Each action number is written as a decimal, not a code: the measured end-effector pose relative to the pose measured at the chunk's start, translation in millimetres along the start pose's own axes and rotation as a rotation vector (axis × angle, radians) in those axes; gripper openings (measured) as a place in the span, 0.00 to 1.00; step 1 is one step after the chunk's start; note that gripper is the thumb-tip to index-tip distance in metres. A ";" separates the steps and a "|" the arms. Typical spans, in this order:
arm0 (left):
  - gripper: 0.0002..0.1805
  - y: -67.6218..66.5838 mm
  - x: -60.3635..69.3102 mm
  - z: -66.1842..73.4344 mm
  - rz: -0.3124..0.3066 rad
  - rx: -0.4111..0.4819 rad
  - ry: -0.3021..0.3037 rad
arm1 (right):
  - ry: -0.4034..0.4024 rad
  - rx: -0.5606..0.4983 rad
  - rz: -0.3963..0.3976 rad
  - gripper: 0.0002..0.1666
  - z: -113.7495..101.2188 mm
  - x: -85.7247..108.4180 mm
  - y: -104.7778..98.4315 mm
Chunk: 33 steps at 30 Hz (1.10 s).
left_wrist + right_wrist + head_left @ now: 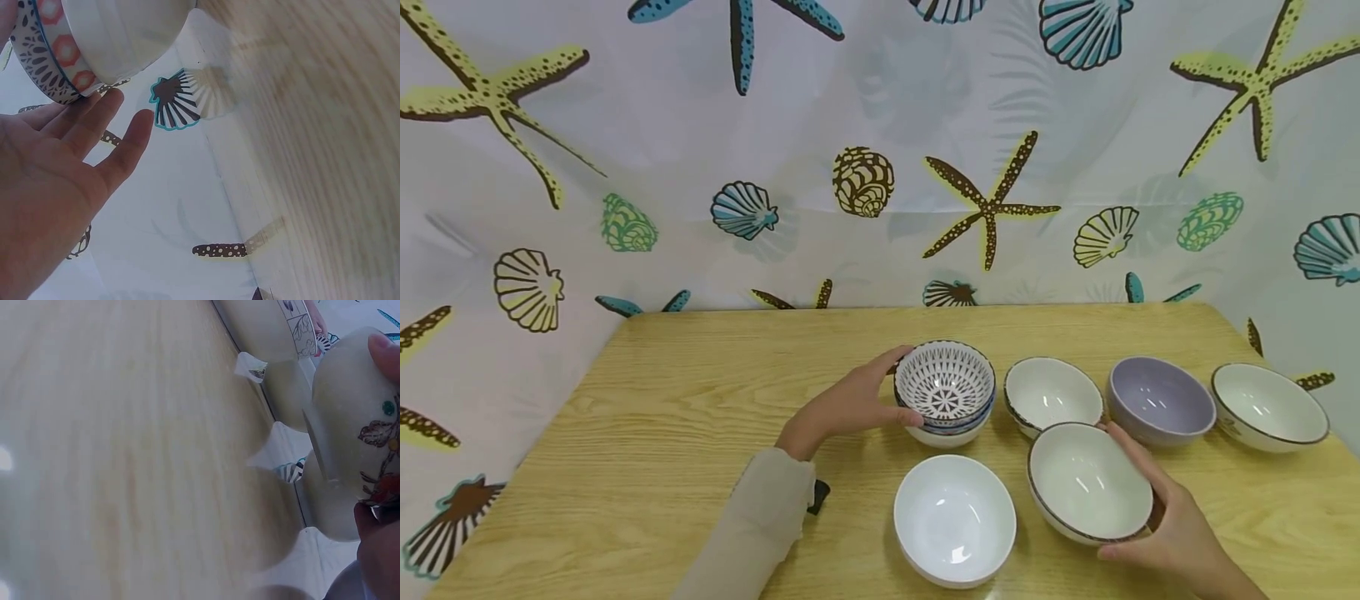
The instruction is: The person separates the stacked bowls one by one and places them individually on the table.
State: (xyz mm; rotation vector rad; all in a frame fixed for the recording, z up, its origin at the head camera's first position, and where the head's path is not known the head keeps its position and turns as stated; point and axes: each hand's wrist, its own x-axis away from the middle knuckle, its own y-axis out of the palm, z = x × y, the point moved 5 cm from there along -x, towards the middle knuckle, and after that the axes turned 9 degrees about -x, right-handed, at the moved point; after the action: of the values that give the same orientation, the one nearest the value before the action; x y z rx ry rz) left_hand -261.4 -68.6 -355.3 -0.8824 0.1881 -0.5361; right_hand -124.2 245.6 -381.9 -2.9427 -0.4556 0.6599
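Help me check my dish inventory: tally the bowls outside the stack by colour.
Dark-rimmed pale bowls: 3
Plain white bowl: 1
Lavender bowl: 1
Total: 5

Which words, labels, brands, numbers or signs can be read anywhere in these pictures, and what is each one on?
None: no text can be read in any view.
The stacked bowls show only patterns.
The bowl in the right hand shows a painted plant design.
The cloth shows printed shells and starfish.
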 end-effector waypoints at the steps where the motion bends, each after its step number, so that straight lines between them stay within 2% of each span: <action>1: 0.55 -0.1 -0.2 0.0 0.002 -0.002 0.002 | 0.005 0.023 -0.002 0.72 0.5 0.5 -0.3; 4: 0.55 0.1 -0.6 0.1 0.000 -0.003 0.005 | 0.029 0.102 0.003 0.72 2.0 2.6 -1.0; 10: 0.55 1.1 -1.2 0.8 -0.006 -0.006 0.002 | 0.038 0.138 0.009 0.72 5.9 7.7 -1.5; 15: 0.55 1.2 -1.3 1.2 -0.010 -0.012 -0.001 | 0.030 0.117 -0.009 0.72 8.4 12.4 -1.1; 21: 0.55 0.0 -1.4 2.2 -0.016 -0.019 0.006 | 0.093 0.030 -0.025 0.72 11.7 20.6 -3.1; 24: 0.55 -0.4 -0.8 1.8 -0.015 -0.015 0.009 | 0.131 0.043 -0.026 0.71 14.2 22.9 -4.3; 33: 0.54 0.8 0.7 2.1 -0.010 -0.009 0.001 | 0.163 0.113 -0.063 0.71 14.5 22.3 -5.5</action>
State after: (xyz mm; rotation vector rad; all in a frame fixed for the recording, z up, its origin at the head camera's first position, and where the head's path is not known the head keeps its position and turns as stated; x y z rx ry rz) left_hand -259.8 -67.1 -354.5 -0.8918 0.1872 -0.5456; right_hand -112.7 258.0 -403.1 -2.8329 -0.4754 0.4204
